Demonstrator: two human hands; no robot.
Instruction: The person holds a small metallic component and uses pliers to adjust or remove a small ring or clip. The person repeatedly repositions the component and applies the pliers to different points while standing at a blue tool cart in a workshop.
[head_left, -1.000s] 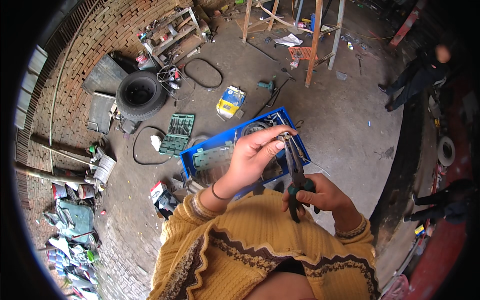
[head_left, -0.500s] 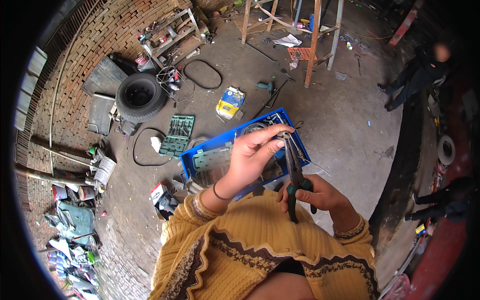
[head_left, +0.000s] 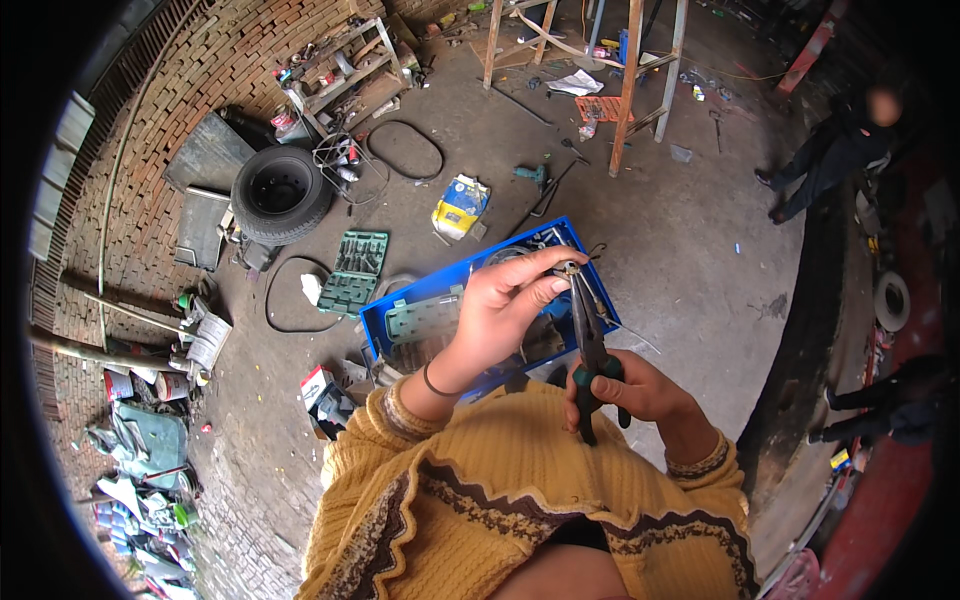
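My right hand (head_left: pixel 640 388) is wrapped round the dark green handles of a pair of long-nose pliers (head_left: pixel 588 335), whose jaws point up and away from me. At the tips of the jaws sits a small round metal piece (head_left: pixel 568 268), too small to name. Thumb and forefinger of my left hand (head_left: pixel 507 300) pinch this piece from the left, touching the plier tips. Both hands are above a blue metal tray (head_left: pixel 420 283) that holds a green plastic case (head_left: pixel 422 318) and several tools, partly hidden by my left hand and sleeve.
Beyond the tray on the floor are a blue-yellow bag (head_left: pixel 461 206), a green drill (head_left: pixel 532 174) and an open green socket case (head_left: pixel 358 268). A tyre (head_left: pixel 282 195) lies to the left. A wooden ladder (head_left: pixel 627 90) stands at the back. At right a person in dark clothes (head_left: pixel 835 145) is visible.
Almost nothing differs. The plier handles look slightly shifted in my right hand, whose fingers have closed a little more; my left hand keeps its pinch in the same spot.
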